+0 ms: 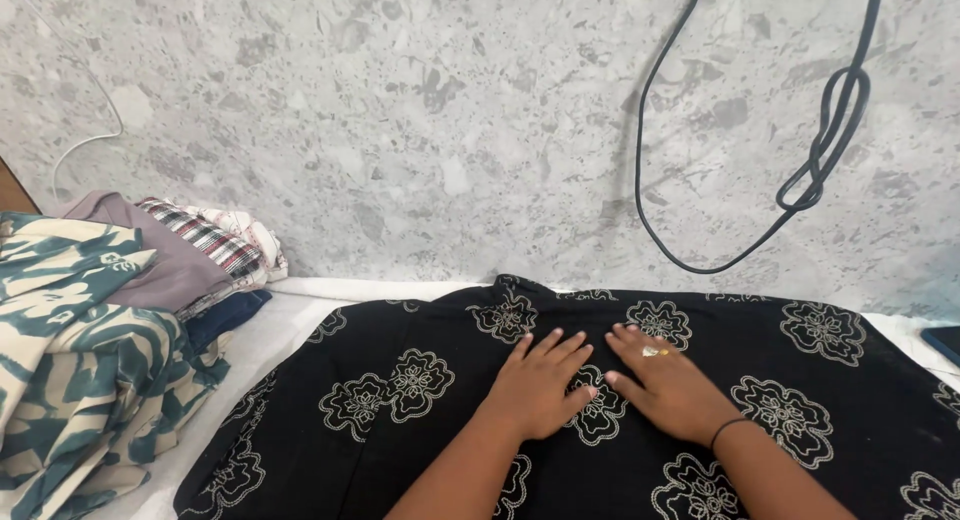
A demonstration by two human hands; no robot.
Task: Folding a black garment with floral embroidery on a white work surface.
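Both hands lie flat, palms down, on a black cloth garment w/ cream flower-outline print (pixel 420 380), which is spread across a white-covered counter (pixel 275 330) & fills most of the lower frame. Left hand (pixel 540 385): fingers straight & slightly spread, pointing away from the person, grip fully open, nothing held, just pressing on the fabric. Right hand (pixel 670 380): same, flat & open, nothing in its grip, gold ring (pixel 655 351) on one finger, thin dark band (pixel 728 430) at the wrist. The 2 hands sit just beside each other, thumbs nearly touching over one flower motif. Left of the garment, a heap of folded clothes: teal-and-cream patterned fabric (pixel 80 370) in front, mauve plain cloth (pixel 170 255) & a plaid checked piece (pixel 205 235) behind. Grey speckled stone wall (pixel 420 120) at the back, w/ a black looped cable (pixel 820 160) hanging down it & a thin white wire (pixel 90 135) at far left.
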